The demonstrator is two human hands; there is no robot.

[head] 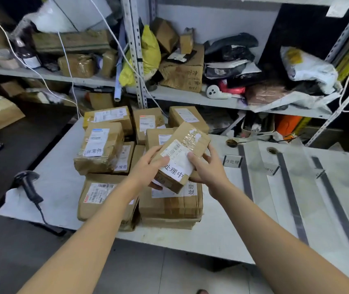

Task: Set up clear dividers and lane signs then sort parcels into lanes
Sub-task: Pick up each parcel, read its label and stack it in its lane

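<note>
Nearest the camera, two bare forearms reach out over the pale grey worktable [222, 236], and both hands are closed on one small brown cardboard parcel [182, 155] held tilted above the heap. The left hand [148, 168] clasps its near left side with the thumb on top, while the right hand [206, 166] cups the right side, thumb pressing the white sticker. It seems to be raised label-up so the handwriting can be read: 处理中, with a barcode label above it. Directly beneath lies a wide flat brown carton [170, 205] with a white slip showing 处理. To the left a taped brown box [99, 148] carries 异常件, which suggests the pile is pre-marked by category. To the right, clear upright dividers with dark base strips [292, 198] mark out lanes, and a small standing lane sign [232, 161] reads 待处理; a second sign behind it is too blurred to read. A black handheld barcode scanner [28, 184] rests at the table's left edge.
</note>
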